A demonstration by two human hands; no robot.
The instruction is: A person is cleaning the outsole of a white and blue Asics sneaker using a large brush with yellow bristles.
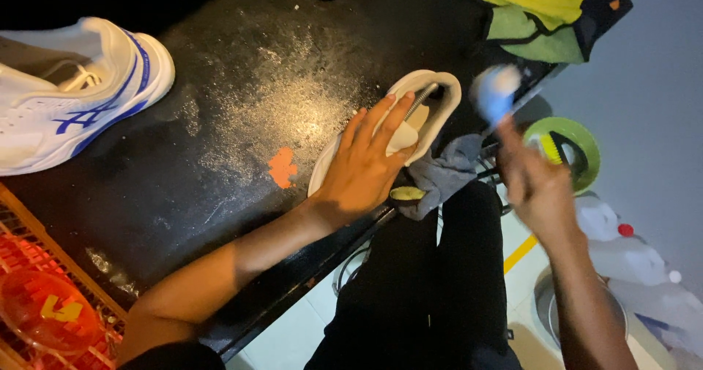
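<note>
The cream shoe (432,114) lies on its side at the near edge of the black table (220,121), opening turned up, and I take it as my landmark. My left hand (366,169) lies flat over its sole end, fingers spread, pressing it down rather than closing round it. Just right of the shoe, my right hand (538,183) is raised off the table with its grip closed on a blue-and-white brush (496,92), which is blurred. A grey cloth (447,172) hangs at the table edge, touching the shoe's near side. Well left of the shoe sits a white trainer with blue stripes (73,95). Beyond the shoe lies a yellow and green garment (542,11). Right of it, lower down, I see a green bowl (578,139).
</note>
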